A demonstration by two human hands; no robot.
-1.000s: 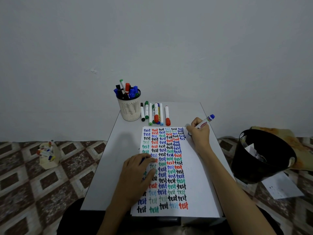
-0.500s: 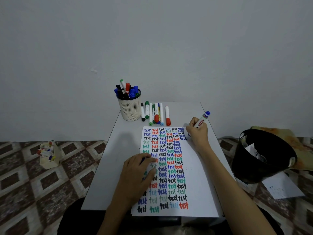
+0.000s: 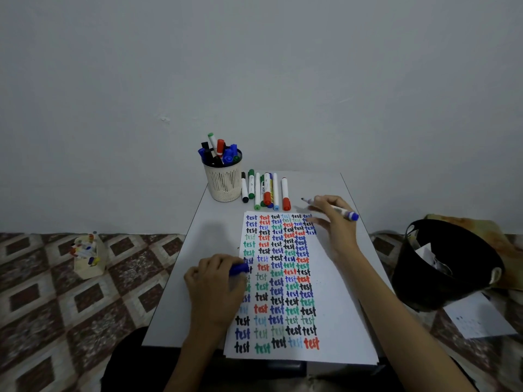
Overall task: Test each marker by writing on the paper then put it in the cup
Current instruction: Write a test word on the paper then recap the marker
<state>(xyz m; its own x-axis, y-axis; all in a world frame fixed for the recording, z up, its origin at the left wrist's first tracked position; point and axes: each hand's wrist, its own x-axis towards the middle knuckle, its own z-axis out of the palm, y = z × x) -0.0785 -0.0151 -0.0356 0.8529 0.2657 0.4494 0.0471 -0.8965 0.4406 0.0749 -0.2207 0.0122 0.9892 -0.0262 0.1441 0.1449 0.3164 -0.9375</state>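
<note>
Floor [image 3: 56,292]: patterned tiles.
Tabletop [image 3: 209,244]: pale, set against the wall.
Bin [image 3: 441,267]: black, on the floor right of the tabletop, tilted toward the camera. White paper scraps inside.
Paper [image 3: 334,306]: white sheet lying lengthwise on the tabletop, near edge overhanging. Left and middle filled with columns of "test" in blue, red, black and green. Right strip bare.
Box [image 3: 87,256]: cream, on the floor at left. Holds small coloured items, too blurred to identify.
Cup [image 3: 223,182]: cream, slotted, upright at the far left tabletop corner. Holds upright markers: blue, black, red, green.
Left grip [image 3: 215,284]: on the paper's left edge, fingers curled round a blue cap [image 3: 239,268].
Right grip [image 3: 336,224]: over the paper's far right corner, clamped on the marker [image 3: 343,213].
Row [image 3: 266,190]: about seven capped markers lying side by side just right of the cup.
Marker: uncapped, nearly level, tip pointing left over bare tabletop near the row, off the paper, blue end to the right.
</note>
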